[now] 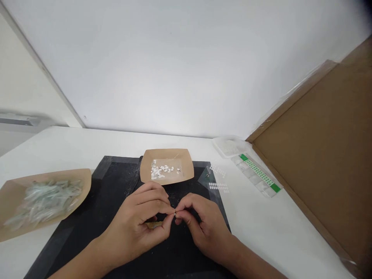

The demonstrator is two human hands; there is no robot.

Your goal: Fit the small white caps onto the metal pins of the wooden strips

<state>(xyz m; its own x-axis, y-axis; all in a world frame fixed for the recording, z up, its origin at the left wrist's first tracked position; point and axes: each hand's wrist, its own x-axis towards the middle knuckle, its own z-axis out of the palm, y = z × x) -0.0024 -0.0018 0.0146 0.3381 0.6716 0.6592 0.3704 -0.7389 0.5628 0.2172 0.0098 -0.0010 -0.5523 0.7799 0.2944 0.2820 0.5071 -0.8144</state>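
1. Black rectangular mat (116, 201) is lying on the white desk (290, 232), and both hands are working above it.
2. The left hand (145, 221) is pinching a tiny, partly hidden piece (174, 213) between thumb and fingertip; its material is too small to tell.
3. The right hand (200, 224) is gripping the same piece from three o'clock, its thumb and index fingertips meeting those of the left.
4. At twelve o'clock from the hands, a tan paper tray (188, 170) is holding small white oval pieces (157, 171), resting partly over the mat's far edge.
5. At nine o'clock, a larger tan paper tray (84, 178) is carrying a heap of clear and pale-green plastic pieces (49, 197).
6. Toward two o'clock, rows of white oval stickers (217, 186) are lying beside a small clear plastic sheet (205, 177).
7. Between two and three o'clock, a clear compartment box with a green-and-white strip (258, 173) is sitting near a brown cardboard panel (322, 155).
8. Between one and two o'clock, a shallow translucent container (229, 147) is standing near the wall (162, 69).
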